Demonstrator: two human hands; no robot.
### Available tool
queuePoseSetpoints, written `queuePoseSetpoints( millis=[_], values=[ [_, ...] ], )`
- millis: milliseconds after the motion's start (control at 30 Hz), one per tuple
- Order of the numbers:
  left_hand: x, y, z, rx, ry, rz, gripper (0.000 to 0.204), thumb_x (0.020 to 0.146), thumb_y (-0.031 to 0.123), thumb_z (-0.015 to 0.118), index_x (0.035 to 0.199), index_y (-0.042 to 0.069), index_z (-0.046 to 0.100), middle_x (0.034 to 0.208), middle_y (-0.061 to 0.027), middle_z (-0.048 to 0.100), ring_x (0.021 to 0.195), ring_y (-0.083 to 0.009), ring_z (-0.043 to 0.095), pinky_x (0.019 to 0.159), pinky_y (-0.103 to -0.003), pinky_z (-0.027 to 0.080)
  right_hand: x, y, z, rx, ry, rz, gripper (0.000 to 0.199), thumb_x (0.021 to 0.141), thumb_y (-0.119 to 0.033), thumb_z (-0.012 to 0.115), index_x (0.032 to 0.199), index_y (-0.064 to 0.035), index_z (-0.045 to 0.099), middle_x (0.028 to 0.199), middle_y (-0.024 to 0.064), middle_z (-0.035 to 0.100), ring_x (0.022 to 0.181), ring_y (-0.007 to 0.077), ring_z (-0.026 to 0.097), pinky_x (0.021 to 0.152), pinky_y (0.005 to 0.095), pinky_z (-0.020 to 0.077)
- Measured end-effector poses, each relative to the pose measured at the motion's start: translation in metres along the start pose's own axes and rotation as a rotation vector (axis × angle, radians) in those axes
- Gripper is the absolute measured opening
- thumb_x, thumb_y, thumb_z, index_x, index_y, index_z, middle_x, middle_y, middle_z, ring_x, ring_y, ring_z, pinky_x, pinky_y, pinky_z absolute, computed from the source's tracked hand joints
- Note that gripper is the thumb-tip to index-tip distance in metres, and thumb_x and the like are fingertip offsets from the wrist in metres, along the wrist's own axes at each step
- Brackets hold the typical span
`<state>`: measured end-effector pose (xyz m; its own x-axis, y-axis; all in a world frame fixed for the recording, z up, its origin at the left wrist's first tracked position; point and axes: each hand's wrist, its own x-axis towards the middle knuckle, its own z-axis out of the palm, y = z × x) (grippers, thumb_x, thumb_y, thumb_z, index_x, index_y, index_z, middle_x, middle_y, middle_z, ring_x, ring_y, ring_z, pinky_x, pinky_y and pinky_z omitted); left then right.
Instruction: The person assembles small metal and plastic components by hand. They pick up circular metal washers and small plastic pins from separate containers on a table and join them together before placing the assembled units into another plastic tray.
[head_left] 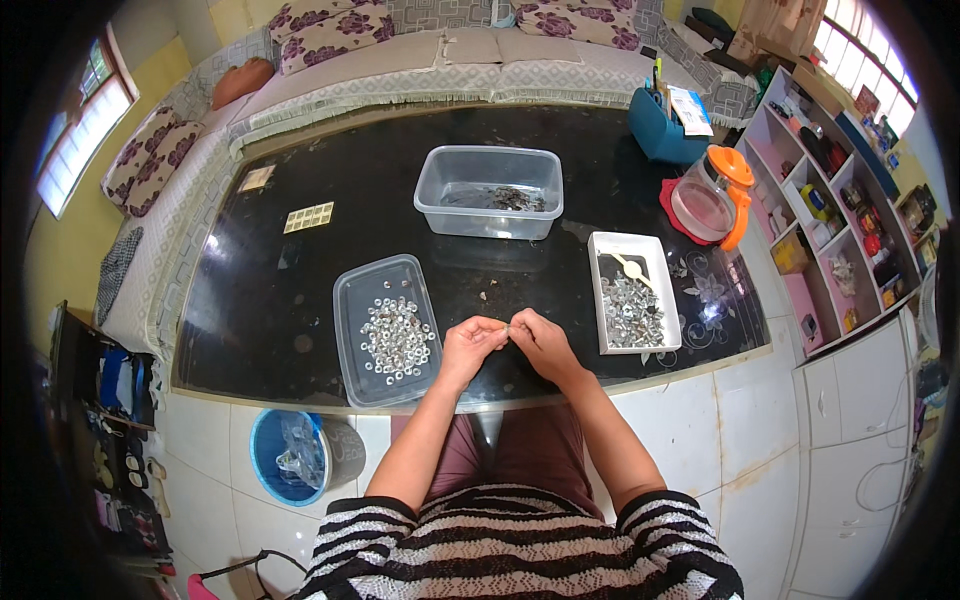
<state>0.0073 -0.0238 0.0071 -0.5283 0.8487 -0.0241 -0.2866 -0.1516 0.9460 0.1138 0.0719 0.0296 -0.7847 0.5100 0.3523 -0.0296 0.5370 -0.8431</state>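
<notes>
My left hand [472, 347] and my right hand [543, 343] meet fingertip to fingertip above the near edge of the dark table. Both are closed in a pinch, and whatever sits between the fingertips is too small to name. Just left of my left hand lies a shallow clear plastic lid [362, 272] with many small silvery rings [396, 338], like nuts or washers, spread in it. To the right of my right hand stands a white box [672, 300] of small metal pieces [632, 310], like screws, with a pale yellow round-headed piece [632, 269] on top.
Beyond my hands stands a clear plastic tub [450, 215] with dark small parts [515, 199] inside. A jug with an orange lid [730, 166] and a teal holder [668, 140] occupy the far right. A blue bin [262, 462] stands on the floor, left of my legs.
</notes>
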Motion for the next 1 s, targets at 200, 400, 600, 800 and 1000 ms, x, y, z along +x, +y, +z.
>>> queuePoseSetpoints(
  millis=[200, 400, 600, 800, 1000],
  values=[
    [0.001, -0.001, -0.002, 0.044, -0.008, -0.029, 0.009, 0.073, 0.003, 0.059, 0.08, -0.001, 0.056, 0.071, -0.0036, 0.057, 0.063, -0.0067, 0.053, 0.06, -0.018, 0.043, 0.0, 0.02, 0.002, -0.072, -0.111, -0.033, 0.017, 0.081, -0.015, 0.042, 0.072, -0.0015, 0.047, 0.062, 0.0097, 0.049, 0.056, 0.0222, 0.05, 0.052, 0.0295, 0.0389],
    [0.001, -0.004, -0.002, 0.034, 0.008, -0.028, 0.01, 0.073, 0.003, 0.059, 0.081, -0.001, 0.055, 0.071, -0.0037, 0.057, 0.064, -0.0068, 0.053, 0.06, -0.018, 0.044, -0.001, 0.011, 0.006, 0.051, 0.065, 0.082, 0.02, 0.082, -0.017, 0.042, 0.07, -0.0016, 0.047, 0.058, 0.0101, 0.047, 0.053, 0.0227, 0.05, 0.05, 0.0296, 0.0388],
    [0.0, -0.001, -0.001, 0.03, -0.006, -0.026, 0.007, 0.074, 0.003, 0.057, 0.08, 0.0, 0.055, 0.069, -0.0028, 0.057, 0.062, -0.0063, 0.052, 0.058, -0.018, 0.042, 0.0, 0.018, 0.004, -0.02, -0.062, 0.05, 0.018, 0.081, -0.017, 0.044, 0.072, -0.0015, 0.047, 0.059, 0.0107, 0.048, 0.052, 0.0223, 0.05, 0.05, 0.0287, 0.0385],
    [0.001, -0.003, -0.001, 0.011, 0.017, -0.005, 0.008, 0.073, 0.003, 0.058, 0.08, -0.001, 0.055, 0.071, -0.0032, 0.057, 0.064, -0.0069, 0.053, 0.06, -0.019, 0.043, -0.001, 0.005, 0.001, 0.076, 0.039, 0.099, 0.018, 0.081, -0.016, 0.044, 0.071, -0.0013, 0.045, 0.062, 0.0124, 0.05, 0.053, 0.0231, 0.05, 0.05, 0.0307, 0.0389],
    [0.001, -0.002, -0.002, 0.035, -0.019, -0.016, 0.008, 0.073, 0.003, 0.058, 0.08, -0.001, 0.055, 0.071, -0.0031, 0.057, 0.064, -0.007, 0.053, 0.06, -0.019, 0.043, 0.0, 0.017, 0.004, -0.03, -0.039, 0.011, 0.016, 0.081, -0.014, 0.042, 0.071, -0.0016, 0.045, 0.061, 0.0123, 0.049, 0.054, 0.0252, 0.05, 0.05, 0.0314, 0.0388]
  ],
)
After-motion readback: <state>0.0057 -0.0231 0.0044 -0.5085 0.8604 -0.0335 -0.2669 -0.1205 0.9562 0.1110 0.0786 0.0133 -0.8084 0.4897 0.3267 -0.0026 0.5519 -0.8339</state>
